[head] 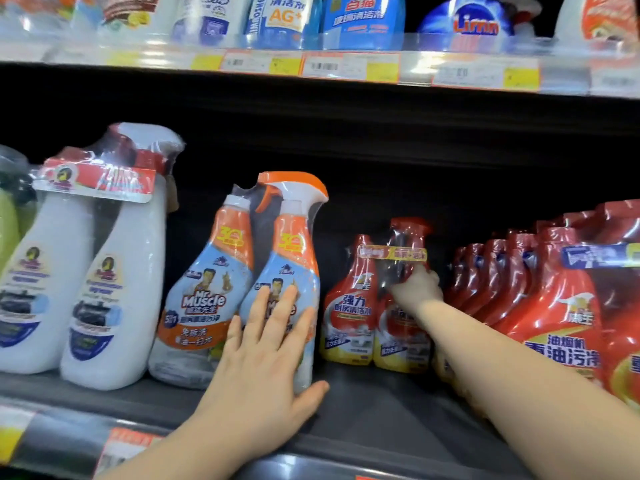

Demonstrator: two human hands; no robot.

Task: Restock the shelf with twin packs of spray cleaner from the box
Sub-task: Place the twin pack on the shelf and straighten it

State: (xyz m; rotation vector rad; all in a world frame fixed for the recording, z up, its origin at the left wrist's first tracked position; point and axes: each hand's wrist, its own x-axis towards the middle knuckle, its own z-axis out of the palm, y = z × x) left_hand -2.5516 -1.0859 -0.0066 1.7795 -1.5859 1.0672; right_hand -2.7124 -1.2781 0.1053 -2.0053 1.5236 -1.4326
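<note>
Blue btls point(363, 26) up top, yellow price tags point(382, 71), green btl point(7, 233) far left

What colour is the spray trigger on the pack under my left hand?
Orange spray trigger, clearest in the head view.

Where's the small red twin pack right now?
The red twin pack stands right of centre in the head view, back on the shelf between the Mr Muscle pack and the red row.

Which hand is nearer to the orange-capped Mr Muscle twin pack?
Left. The left hand lies flat against the front of the Mr Muscle twin pack, touching it. The right hand is off to its right, deeper on the shelf, gripping the red twin pack.
</note>
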